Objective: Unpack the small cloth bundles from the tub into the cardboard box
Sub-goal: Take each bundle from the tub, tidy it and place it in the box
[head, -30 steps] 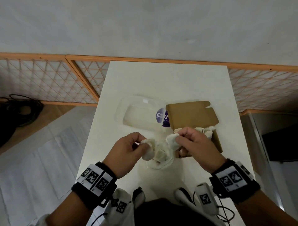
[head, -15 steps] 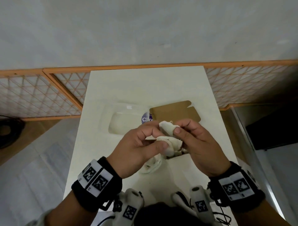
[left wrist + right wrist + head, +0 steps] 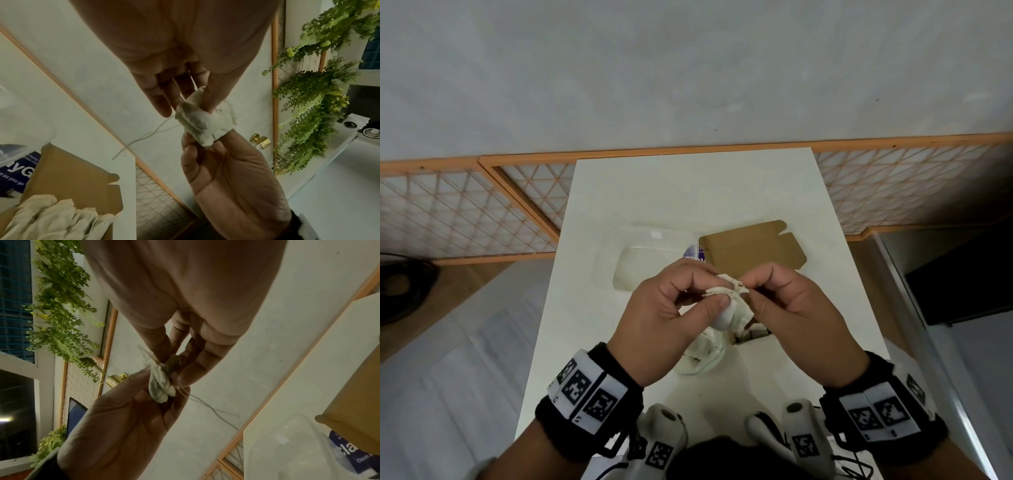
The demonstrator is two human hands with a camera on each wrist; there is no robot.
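Observation:
A small white cloth bundle (image 3: pixel 726 313) is held in the air between both hands, above the near end of the cardboard box (image 3: pixel 753 248). My left hand (image 3: pixel 717 289) pinches its left side with thumb and forefinger. My right hand (image 3: pixel 751 290) pinches its top right edge. In the left wrist view the bundle (image 3: pixel 203 125) trails a thin thread (image 3: pixel 144 138). Several more bundles (image 3: pixel 51 217) lie in the box. The small clear tub (image 3: pixel 700 358) stands on the table under my hands with more bundles inside, mostly hidden by them.
A clear plastic container (image 3: pixel 640 260) with a purple label lies left of the box on the white table (image 3: pixel 688 192). An orange lattice fence (image 3: pixel 465 212) runs behind the table. The box's flap stands open at the far side.
My hands have come together and risen from the tub. One second ago each held cloth over the tub; now both pinch one bundle higher up.

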